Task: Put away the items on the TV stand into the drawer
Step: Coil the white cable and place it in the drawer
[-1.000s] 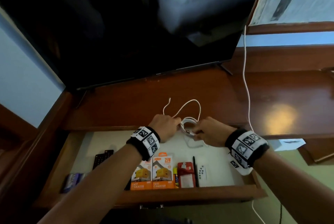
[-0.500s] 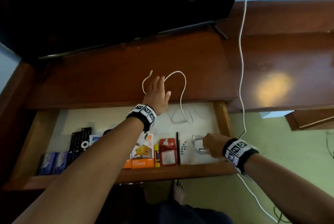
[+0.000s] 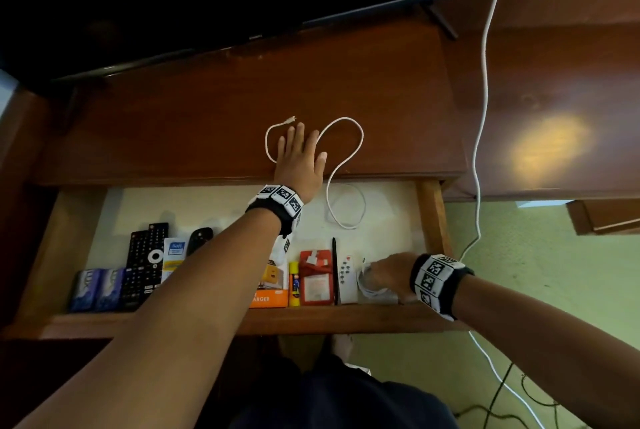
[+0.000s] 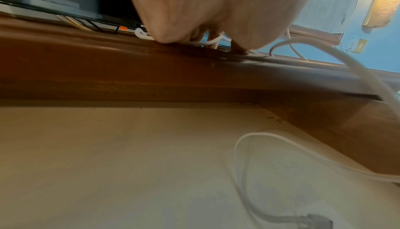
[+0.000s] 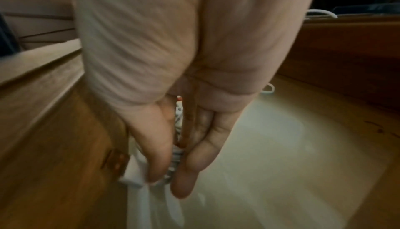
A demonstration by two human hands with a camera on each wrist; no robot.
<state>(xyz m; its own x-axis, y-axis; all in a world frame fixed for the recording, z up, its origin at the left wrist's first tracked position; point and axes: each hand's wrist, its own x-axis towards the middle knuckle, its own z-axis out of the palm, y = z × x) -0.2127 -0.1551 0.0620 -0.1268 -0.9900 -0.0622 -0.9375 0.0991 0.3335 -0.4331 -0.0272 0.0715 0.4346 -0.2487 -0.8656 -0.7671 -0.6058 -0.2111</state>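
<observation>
Left hand [image 3: 300, 158] flat on TV stand top [image 3: 194, 138], fingers straight and spread, palm down, pressing on or just beside white cable [image 3: 358, 148]; exact contact hidden under palm. Cable's loose end with plug at 11 o'clock of the fingertips, a loop at 2 o'clock of the hand, then running over the stand's front edge down into drawer [image 3: 431, 221], forming another loop on the drawer floor at 5 o'clock of the hand. In left wrist view, fingers [image 4: 238, 47] down on the wood with cable [image 4: 216, 40] passing beneath them.

Right hand [image 3: 389, 276] low in drawer's near right corner, 4 o'clock from left hand, thumb and fingers [image 5: 155, 147] pinching a bundled white coil [image 5: 175, 157], gap between them narrow; coil touching drawer floor.

Inside drawer, 9 o'clock of right hand: small white remote [image 3: 347, 273], black pen [image 3: 335, 269], red card holder [image 3: 315, 278], glue stick [image 3: 294, 285], orange charger box [image 3: 268, 297], black remotes [image 3: 145, 262], blue packs [image 3: 97, 288]. Separate white cord [image 3: 485, 82] hanging at 3 o'clock of the stand.
</observation>
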